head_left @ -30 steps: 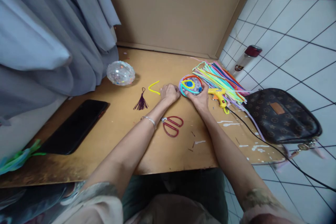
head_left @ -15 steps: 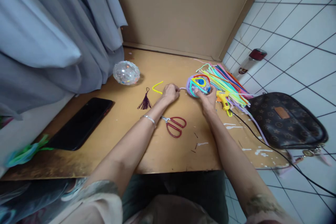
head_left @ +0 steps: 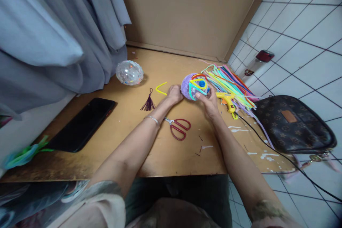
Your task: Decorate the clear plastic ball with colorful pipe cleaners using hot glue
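Note:
A clear ball (head_left: 196, 92) is partly wrapped in purple pipe cleaner (head_left: 187, 84), with red, yellow and turquoise pieces and a blue dot on its side. My right hand (head_left: 210, 103) grips it from the right, thumb across its front. Against its left side my left hand (head_left: 174, 93) is closed on the end of the purple pipe cleaner, which the fingers mostly hide. A bent yellow pipe cleaner (head_left: 160, 88) and a dark purple tassel (head_left: 148, 102) lie left of that hand. Red-handled scissors (head_left: 178, 128) rest nearer me, partly under my left forearm.
To the right are a yellow glue gun (head_left: 227, 99) with a black cord, a heap of coloured pipe cleaners (head_left: 229, 82) and a brown patterned bag (head_left: 296, 124). A second clear ball (head_left: 129, 72) and a black phone (head_left: 85, 124) are on the left. A cardboard panel (head_left: 187, 14) stands behind.
My right hand has brought the ball left, up against my left hand, and turned it so more purple wrapping shows. The strand that stretched between ball and left hand is out of sight.

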A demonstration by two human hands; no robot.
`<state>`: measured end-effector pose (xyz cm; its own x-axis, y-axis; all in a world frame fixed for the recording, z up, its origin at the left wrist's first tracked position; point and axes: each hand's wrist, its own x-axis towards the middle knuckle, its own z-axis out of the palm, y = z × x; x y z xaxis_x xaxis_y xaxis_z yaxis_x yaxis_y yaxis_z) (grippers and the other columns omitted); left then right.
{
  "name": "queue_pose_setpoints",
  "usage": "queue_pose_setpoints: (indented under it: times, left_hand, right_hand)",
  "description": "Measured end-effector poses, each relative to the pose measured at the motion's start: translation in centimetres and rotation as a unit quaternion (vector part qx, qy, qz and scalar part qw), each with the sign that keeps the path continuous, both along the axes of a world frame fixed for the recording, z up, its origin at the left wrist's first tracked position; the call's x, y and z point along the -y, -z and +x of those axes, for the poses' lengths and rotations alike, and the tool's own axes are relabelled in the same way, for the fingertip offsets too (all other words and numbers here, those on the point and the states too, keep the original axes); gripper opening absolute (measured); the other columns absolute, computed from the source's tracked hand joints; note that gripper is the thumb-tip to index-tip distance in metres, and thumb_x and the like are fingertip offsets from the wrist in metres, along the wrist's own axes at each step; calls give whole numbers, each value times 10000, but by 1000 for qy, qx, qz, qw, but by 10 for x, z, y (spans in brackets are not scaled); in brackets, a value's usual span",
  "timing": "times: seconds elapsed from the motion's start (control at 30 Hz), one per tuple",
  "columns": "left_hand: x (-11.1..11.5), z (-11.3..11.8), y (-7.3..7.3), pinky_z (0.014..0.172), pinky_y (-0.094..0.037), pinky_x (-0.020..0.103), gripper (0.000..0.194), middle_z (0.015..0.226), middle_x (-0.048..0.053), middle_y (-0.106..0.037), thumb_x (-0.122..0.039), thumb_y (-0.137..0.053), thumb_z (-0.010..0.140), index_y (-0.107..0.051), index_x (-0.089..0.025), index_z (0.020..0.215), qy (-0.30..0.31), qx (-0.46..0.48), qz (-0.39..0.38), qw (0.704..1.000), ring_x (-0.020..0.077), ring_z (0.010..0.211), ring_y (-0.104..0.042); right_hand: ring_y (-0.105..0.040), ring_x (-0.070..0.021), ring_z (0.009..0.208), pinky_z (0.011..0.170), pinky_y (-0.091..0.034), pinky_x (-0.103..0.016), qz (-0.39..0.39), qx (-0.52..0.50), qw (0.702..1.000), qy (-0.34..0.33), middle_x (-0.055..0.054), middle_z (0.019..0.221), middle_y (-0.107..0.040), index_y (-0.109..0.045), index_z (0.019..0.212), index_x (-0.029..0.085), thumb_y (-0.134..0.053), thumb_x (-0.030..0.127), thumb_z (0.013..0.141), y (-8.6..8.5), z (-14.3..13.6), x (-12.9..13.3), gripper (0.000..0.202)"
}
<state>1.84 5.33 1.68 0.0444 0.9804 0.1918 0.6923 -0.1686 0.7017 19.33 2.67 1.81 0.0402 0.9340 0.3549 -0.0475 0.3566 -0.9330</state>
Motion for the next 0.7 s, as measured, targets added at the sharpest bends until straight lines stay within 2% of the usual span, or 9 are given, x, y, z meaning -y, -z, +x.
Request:
queue_pose_setpoints:
  times: [0.07,0.13,0.3,0.53,0.7]
  left_hand:
    - [-2,-2,2,873,-538,405,146,886,140,-761,-172,-665,786,-754,-99,875,6,16,9,1000,321,924,-712]
    - [-6,-5,6,862,-545,363,215,907,101,-768,-144,-685,745,-746,-117,949,19,54,28,998,281,913,-713]
    - [-17,-8,19,853,-561,297,425,949,58,-784,-65,-658,688,-695,-135,1106,43,145,22,988,184,871,-705]
    - [-18,-9,21,964,-553,369,387,1050,82,-792,-75,-662,688,-738,-143,1062,75,163,58,982,245,997,-716]
    - [-14,-11,16,996,-547,402,438,1105,87,-788,-56,-607,700,-741,-140,1108,71,143,59,985,272,1049,-715]
  right_hand:
    - [-660,-268,1105,1007,-543,-473,-21,32,999,5,-94,1205,-671,-515,1226,243,-889,562,520,7,2,-5,860]
    - [-652,-296,1136,1021,-534,-496,-25,75,997,24,-125,1239,-651,-495,1254,219,-895,570,486,13,5,-9,935]
    - [-610,-332,1207,1065,-495,-525,30,188,976,103,-168,1313,-601,-486,1283,186,-870,573,503,16,8,-9,951]
    - [-590,-322,1218,1066,-491,-522,90,261,949,154,-158,1316,-586,-458,1311,207,-829,560,600,22,-4,-6,876]
    - [-577,-333,1216,1078,-472,-530,124,292,933,170,-176,1309,-566,-436,1335,182,-828,538,606,24,-10,-7,901]
